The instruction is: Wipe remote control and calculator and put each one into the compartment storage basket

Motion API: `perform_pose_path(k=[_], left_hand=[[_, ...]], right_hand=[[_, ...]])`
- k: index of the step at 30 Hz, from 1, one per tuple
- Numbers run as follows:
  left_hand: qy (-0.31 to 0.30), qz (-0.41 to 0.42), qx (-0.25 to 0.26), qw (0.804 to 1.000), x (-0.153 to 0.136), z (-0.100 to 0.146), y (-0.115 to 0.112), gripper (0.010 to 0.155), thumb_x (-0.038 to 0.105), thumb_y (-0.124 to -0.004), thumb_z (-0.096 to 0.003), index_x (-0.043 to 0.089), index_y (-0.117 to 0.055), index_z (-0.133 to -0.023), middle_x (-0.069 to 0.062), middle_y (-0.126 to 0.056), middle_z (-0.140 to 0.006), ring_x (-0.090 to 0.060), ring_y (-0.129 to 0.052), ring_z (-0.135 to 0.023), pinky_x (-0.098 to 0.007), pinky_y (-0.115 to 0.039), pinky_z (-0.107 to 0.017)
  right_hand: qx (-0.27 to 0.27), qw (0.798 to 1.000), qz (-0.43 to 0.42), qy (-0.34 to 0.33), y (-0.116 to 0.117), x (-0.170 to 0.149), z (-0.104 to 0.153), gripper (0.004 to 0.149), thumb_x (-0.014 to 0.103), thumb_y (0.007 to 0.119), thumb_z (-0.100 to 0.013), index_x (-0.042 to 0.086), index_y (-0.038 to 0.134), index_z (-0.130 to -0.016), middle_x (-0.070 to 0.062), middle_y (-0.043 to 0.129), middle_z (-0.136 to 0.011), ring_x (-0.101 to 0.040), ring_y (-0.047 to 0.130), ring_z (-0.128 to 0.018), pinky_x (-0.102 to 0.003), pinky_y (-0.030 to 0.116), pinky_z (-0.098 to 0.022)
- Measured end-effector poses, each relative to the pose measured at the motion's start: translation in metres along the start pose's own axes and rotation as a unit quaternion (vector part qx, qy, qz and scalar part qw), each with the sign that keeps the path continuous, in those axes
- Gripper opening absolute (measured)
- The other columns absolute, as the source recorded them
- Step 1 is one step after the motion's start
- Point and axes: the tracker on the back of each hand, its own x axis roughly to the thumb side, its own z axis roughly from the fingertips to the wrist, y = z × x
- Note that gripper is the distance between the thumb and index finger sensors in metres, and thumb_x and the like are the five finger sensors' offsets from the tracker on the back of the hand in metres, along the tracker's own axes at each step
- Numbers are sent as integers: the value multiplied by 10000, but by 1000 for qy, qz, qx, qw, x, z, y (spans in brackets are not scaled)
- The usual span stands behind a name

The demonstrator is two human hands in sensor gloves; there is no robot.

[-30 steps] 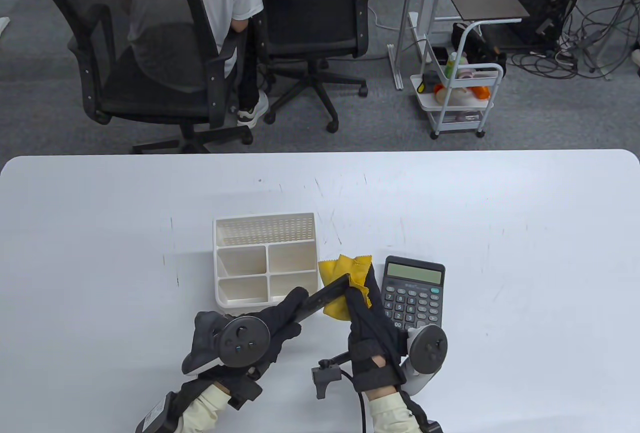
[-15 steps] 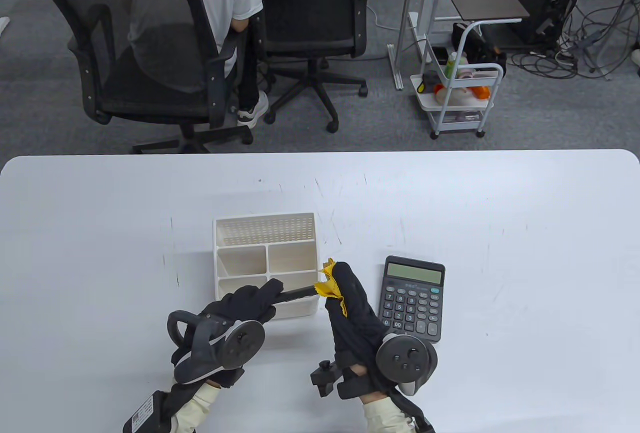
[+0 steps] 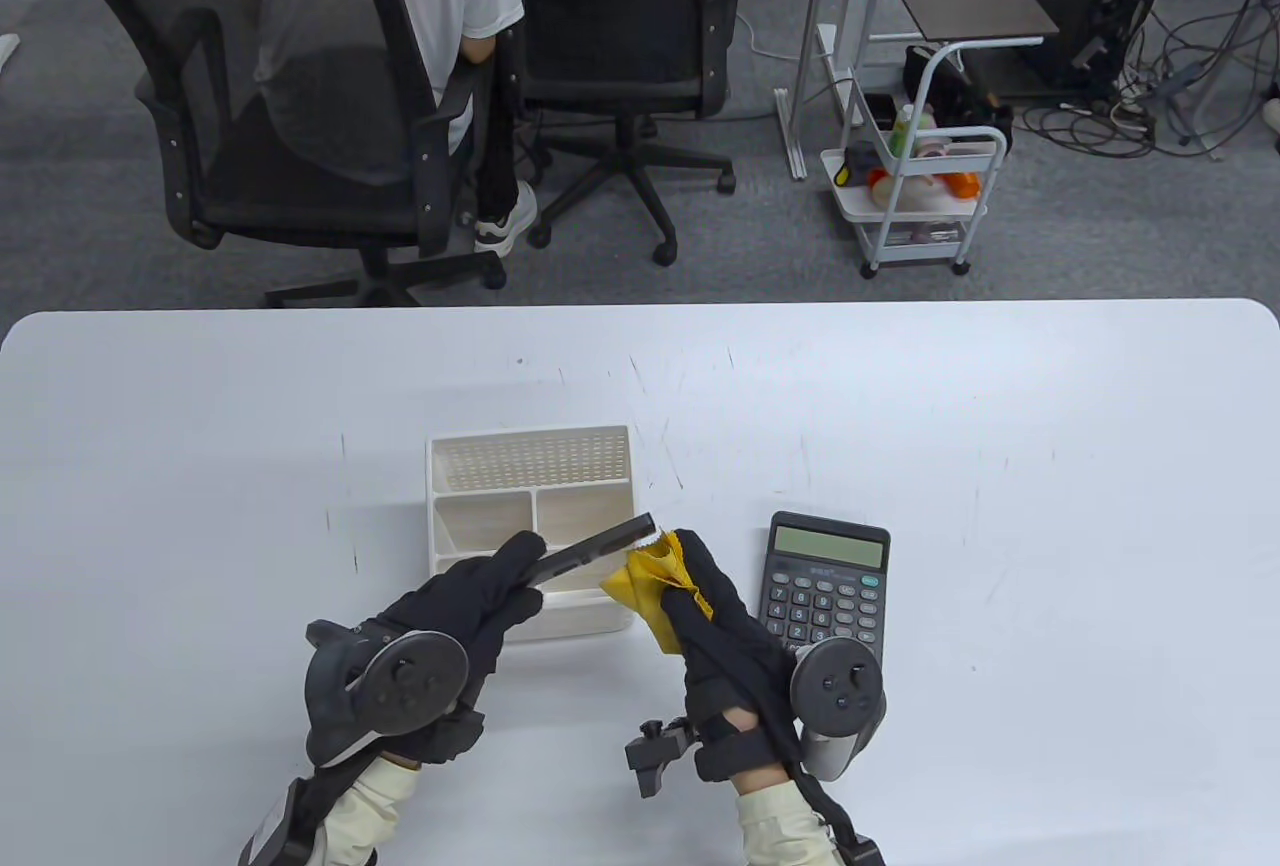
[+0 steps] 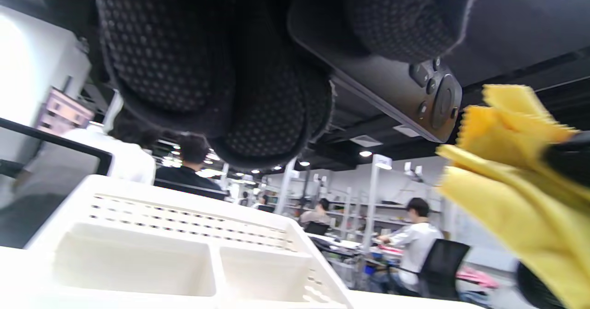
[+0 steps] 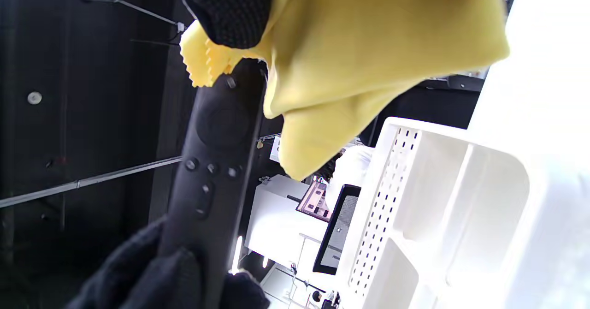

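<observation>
The left hand point(image 3: 470, 606) holds the black remote point(image 3: 590, 546) by one end, up over the white basket point(image 3: 530, 466). The right hand point(image 3: 715, 621) pinches a yellow cloth point(image 3: 645, 581) right at the remote's other end. The calculator point(image 3: 825, 586) lies on the table point(image 3: 1000, 426) just beside the right hand.

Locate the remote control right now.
In the table view the remote control is held by the left hand above the basket's near right corner, its far end beside the yellow cloth.
</observation>
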Motion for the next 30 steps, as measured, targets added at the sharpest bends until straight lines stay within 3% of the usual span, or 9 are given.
perform_pose_path(k=[6, 13, 22, 30], left_hand=[[36, -113, -43, 992, -3, -9, -15, 481, 381, -791, -483, 383, -770, -963, -37, -925, -871, -154, -1093, -538, -375, -956, -399], [-6, -222, -64, 973, 20, -36, -51, 479, 388, -831, -457, 439, -782, -931, 19, -927, -862, -124, -1068, -553, -365, -934, -421], [-11, -231, -84, 969, 34, -57, -76, 469, 383, -907, -426, 392, -806, -884, 46, -948, -856, -134, -1068, -605, -375, -931, -445], [3, -260, -148, 954, 34, -62, -97, 470, 360, -841, -476, 408, -757, -936, 57, -897, -934, -272, -911, -877, -471, -831, -594]], right_hand=[[-11, 1000, 7, -1, -2, -2, -1, 522, 184, 727, -554, -28, 650, -1024, -236, 872, -893, -299, 969, -660, -559, 743, -534], [-9, 1000, 24, -10, -3, -3, 1, 524, 183, 728, -553, -25, 649, -1027, -238, 866, -901, -307, 964, -671, -565, 736, -540], [-5, 999, 37, -8, -5, -10, -1, 523, 181, 727, -552, -23, 647, -1027, -239, 861, -906, -311, 962, -673, -569, 733, -541], [5, 999, 40, -3, -2, -11, -1, 520, 176, 723, -553, -13, 646, -1031, -236, 856, -913, -315, 954, -684, -574, 726, -545]])
